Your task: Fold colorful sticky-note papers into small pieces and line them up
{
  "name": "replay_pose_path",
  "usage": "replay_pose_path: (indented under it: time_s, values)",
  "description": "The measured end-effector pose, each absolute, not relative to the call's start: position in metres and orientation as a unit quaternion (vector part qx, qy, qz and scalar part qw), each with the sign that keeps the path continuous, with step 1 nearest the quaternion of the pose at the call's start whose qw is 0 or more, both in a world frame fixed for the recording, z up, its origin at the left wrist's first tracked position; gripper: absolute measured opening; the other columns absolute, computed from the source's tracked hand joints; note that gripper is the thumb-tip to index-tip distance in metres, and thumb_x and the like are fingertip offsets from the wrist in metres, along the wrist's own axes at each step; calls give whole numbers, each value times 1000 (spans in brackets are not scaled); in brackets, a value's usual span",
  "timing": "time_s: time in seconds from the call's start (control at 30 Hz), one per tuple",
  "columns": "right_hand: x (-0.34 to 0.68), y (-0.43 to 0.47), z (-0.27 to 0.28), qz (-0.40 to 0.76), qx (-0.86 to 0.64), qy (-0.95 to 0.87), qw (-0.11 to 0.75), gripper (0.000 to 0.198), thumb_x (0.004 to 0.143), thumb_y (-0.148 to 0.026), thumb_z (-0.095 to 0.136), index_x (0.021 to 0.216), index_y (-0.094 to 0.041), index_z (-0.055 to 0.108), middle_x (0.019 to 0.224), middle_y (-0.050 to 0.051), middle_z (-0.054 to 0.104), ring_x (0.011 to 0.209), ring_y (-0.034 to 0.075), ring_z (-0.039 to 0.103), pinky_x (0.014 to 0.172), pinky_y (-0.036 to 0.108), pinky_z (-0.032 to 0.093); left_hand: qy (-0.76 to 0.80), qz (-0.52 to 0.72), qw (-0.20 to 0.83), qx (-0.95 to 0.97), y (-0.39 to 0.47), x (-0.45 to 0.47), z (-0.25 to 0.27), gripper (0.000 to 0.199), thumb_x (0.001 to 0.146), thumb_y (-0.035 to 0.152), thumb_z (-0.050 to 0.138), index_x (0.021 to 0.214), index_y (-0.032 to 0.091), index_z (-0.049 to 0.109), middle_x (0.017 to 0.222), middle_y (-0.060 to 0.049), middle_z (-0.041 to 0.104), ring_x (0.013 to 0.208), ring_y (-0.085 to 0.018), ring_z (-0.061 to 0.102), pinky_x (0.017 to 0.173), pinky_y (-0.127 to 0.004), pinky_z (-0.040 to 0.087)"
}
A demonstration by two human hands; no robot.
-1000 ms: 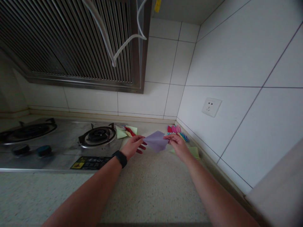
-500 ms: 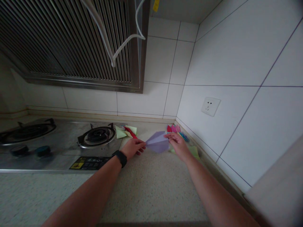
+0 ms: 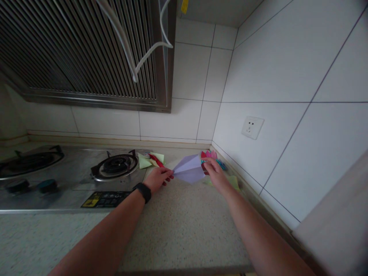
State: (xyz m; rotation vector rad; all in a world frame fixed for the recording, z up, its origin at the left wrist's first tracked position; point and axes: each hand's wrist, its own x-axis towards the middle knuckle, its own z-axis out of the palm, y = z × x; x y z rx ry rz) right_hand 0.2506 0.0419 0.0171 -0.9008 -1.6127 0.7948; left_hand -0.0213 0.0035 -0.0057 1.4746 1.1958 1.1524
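A sheet of pale purple folded paper [image 3: 188, 168] is held above the counter, creased lengthwise and narrowing to a point on its left. My left hand [image 3: 158, 179], with a black band on the wrist, pinches that pointed end. At the paper's wide right edge is my right hand [image 3: 214, 170], its fingers apart; whether a fingertip touches the edge is hard to tell. Behind the right hand lie pink and red folded paper pieces [image 3: 209, 154] and blue ones [image 3: 221, 165]. A light green paper [image 3: 233, 182] is partly hidden under the right hand.
Left of the hands is a gas stove [image 3: 77, 184] with two burners. Light green paper [image 3: 143, 161] and a red item [image 3: 156, 160] lie by its right edge. A range hood [image 3: 86, 57] with a white cable [image 3: 152, 48] hangs above. A tiled wall [image 3: 276, 145] bounds the right side.
My right hand's fingers have spread from their pinch on the paper's right edge. The paper looks a little more opened out. The view has shifted slightly.
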Motion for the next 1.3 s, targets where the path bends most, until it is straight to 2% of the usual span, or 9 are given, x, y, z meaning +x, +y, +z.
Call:
replay_pose_path:
  time_s: [0.13,0.33,0.53,0.67,0.87,0.93,1.03,1.17,1.3]
  values:
    - [250,34,22,357,-358,-705,498,35,81,-42,58,112,-28,57,88,2,59,71,15,56,55,24,48,495,465,441,586,4,-21,-5,40,75,52,62,84,13,65,81,-7,67,62,-12,57,44,-18,38]
    - [248,24,28,431,-344,-670,497,42,81,-44,57,120,-30,52,89,3,57,72,16,57,49,25,51,496,464,468,565,2,-21,-3,43,72,55,64,80,14,63,78,-7,66,61,-12,58,45,-19,36]
    - [247,30,21,433,-365,-665,487,28,79,-43,61,99,-24,64,84,2,61,70,15,58,58,26,51,496,473,494,535,-1,-19,-1,36,72,48,64,80,13,62,73,-6,66,59,-12,56,44,-18,34]
    - [247,32,19,447,-363,-659,484,26,80,-44,61,95,-23,65,83,2,64,74,14,61,65,26,51,500,472,487,538,-2,-19,1,36,72,48,63,79,12,62,75,-7,66,58,-12,55,42,-18,32]
    - [250,26,24,441,-374,-674,460,33,82,-51,56,98,-23,64,88,5,62,71,17,60,41,21,44,510,469,466,550,0,-20,-2,35,74,49,59,70,14,59,64,-2,60,49,-9,47,38,-18,28]
    - [251,24,25,453,-376,-674,446,35,81,-51,56,101,-23,64,91,6,60,75,18,60,37,19,43,513,468,460,553,1,-20,-4,36,75,50,59,71,14,60,64,-2,60,49,-9,47,38,-18,28]
    - [251,23,23,463,-371,-679,433,34,77,-48,63,101,-24,65,89,5,58,82,19,57,42,20,48,514,472,452,556,2,-21,-5,36,75,50,58,74,14,62,68,-4,63,52,-10,49,39,-18,30]
    - [249,28,18,472,-341,-683,442,30,74,-41,68,97,-21,66,86,2,57,79,15,56,59,27,56,512,468,451,562,3,-22,-5,37,75,51,58,75,14,63,73,-5,65,55,-10,50,40,-18,32]
    - [250,33,15,459,-330,-690,452,30,73,-40,70,94,-19,66,86,2,62,77,14,59,72,33,55,512,463,451,566,4,-22,-5,38,76,50,57,75,13,62,75,-6,65,56,-11,49,40,-18,32]
